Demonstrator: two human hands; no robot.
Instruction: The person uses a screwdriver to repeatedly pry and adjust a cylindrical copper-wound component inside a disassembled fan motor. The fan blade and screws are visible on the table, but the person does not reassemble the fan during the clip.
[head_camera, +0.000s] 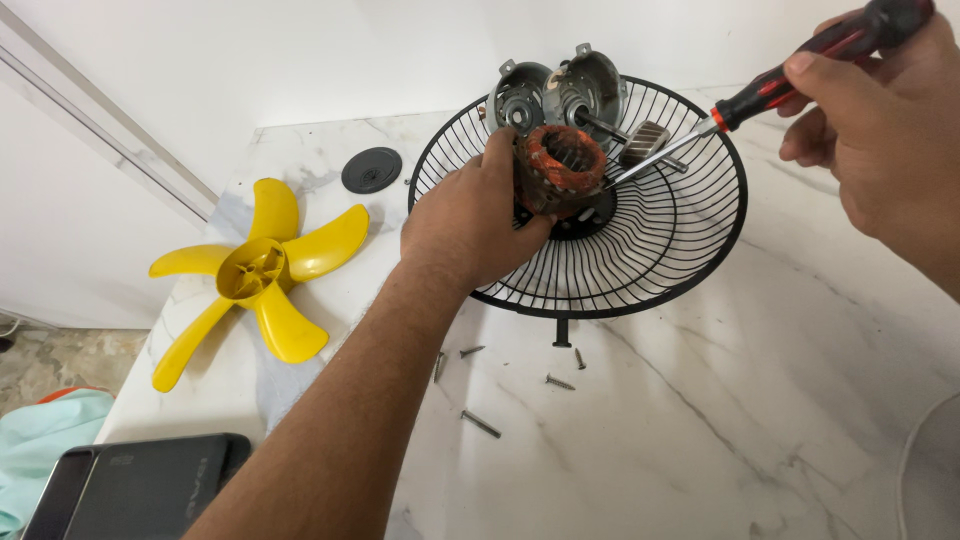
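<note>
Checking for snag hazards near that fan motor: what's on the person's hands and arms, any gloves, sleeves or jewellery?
Both hands are bare: left hand and right hand show no gloves, rings or watch. The left forearm is uncovered as far as the frame shows, no sleeve.

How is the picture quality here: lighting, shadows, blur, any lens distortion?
Head view: bright, even light, only soft shadows under the left hand and the yellow fan blade. The copper-wound motor part, wire guard and screws look sharp; the right hand with the screwdriver is slightly soft. Wide-angle stretch shows at the edges; the marble counter has no harsh glare.
</note>
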